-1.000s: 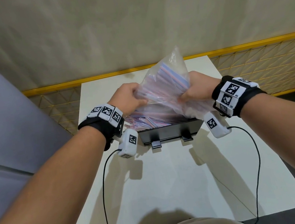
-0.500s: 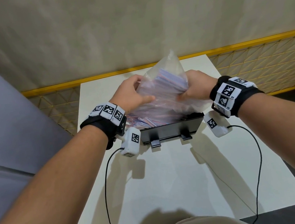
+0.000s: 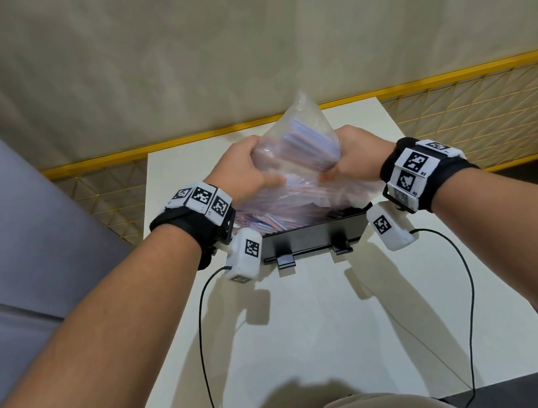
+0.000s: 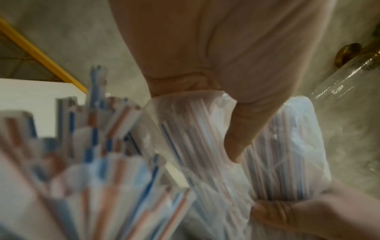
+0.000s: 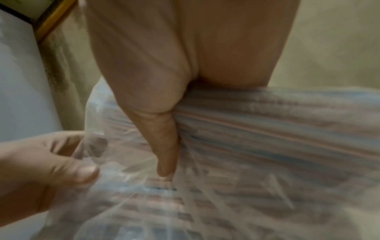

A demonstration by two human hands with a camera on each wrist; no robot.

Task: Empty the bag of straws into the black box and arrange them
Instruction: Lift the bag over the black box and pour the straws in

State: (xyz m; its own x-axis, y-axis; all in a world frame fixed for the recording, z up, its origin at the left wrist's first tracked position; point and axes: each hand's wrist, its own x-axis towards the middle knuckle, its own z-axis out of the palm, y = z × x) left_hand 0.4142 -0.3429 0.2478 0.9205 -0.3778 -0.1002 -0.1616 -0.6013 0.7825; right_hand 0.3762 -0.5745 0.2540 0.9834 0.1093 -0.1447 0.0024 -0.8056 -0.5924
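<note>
Clear plastic crinkles under both your grips: your left hand [image 3: 245, 176] and right hand [image 3: 350, 154] each clamp a side of the bag [image 3: 301, 150], held tilted over the black box [image 3: 313, 237] at the middle of the white table [image 3: 329, 326]. Striped straws [image 3: 273, 218], red and blue on white, lie heaped in the box's left part, with more inside the bag. No brand or wording can be read on the bag; the only printing in sight is the black-and-white square markers on your wristbands [image 3: 202, 197]. Beyond the table's far edge runs a yellow mesh fence [image 3: 475, 105] below a pale wall [image 3: 238, 42].
</note>
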